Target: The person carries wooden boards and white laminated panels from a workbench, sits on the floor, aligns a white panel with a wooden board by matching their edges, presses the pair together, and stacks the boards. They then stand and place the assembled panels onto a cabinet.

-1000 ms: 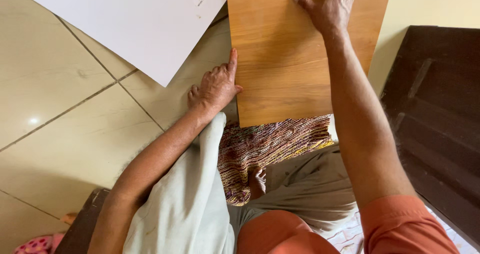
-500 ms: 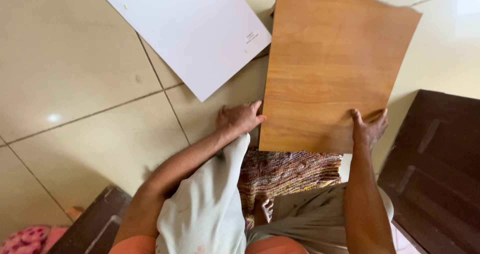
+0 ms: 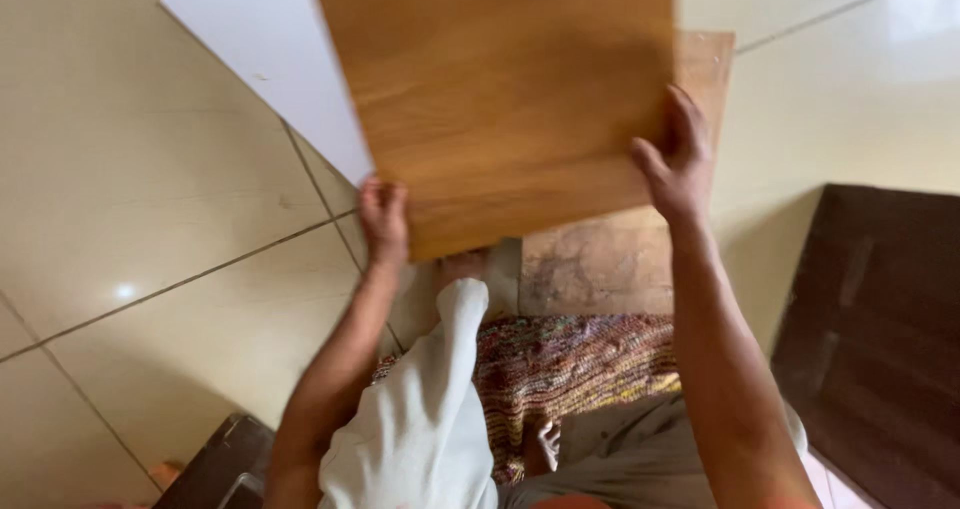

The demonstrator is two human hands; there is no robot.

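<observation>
An orange-brown wood-grain board [image 3: 500, 99] is held up off the floor in front of me, tilted. My left hand [image 3: 384, 219] grips its lower left corner. My right hand [image 3: 680, 164] grips its right edge, fingers curled over the face. Under the lifted board lies a second, rougher brown board [image 3: 600, 264] flat on the floor. A white panel [image 3: 270, 59] lies on the tiles to the left, partly hidden behind the held board.
Cream floor tiles [image 3: 150, 219] spread to the left and upper right. A multicoloured woven mat [image 3: 570, 369] lies by my legs. Dark wooden furniture [image 3: 880, 339] stands at the right, and another dark piece [image 3: 215, 464] at the bottom left.
The wood-grain board has been lifted off the floor and swung left, uncovering the rough board beneath. My left hand moved from the floor onto its corner; my right hand shifted up its right edge.
</observation>
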